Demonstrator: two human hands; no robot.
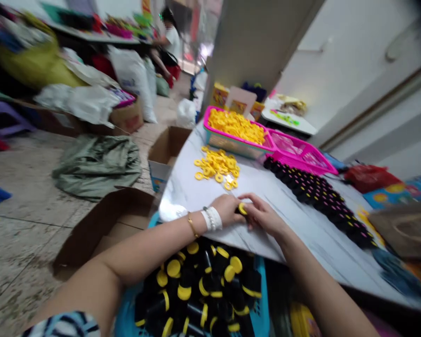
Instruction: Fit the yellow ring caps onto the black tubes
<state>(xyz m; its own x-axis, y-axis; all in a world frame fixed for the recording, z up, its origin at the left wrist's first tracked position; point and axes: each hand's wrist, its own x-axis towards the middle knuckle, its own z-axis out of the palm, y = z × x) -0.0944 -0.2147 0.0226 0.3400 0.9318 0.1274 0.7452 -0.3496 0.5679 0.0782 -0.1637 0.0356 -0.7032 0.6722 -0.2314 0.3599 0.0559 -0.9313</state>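
Observation:
Above the table's near edge, my left hand (226,209) and my right hand (263,214) meet around a small black piece with a yellow end (243,208). Fingers of both hands are closed on it, and they hide most of its body. Just beyond my hands lies a loose pile of yellow ring-shaped parts (217,164). Below my forearms, a blue basket (263,295) holds many black cylinders with yellow ends (184,292), lying every which way.
A pink-rimmed basket of yellow parts (235,126) stands at the table's back, beside another pink basket (301,152). Rows of black pieces (319,196) line the right side. Cardboard boxes (108,229) and a green sack (98,164) lie left; a person (168,44) sits far off.

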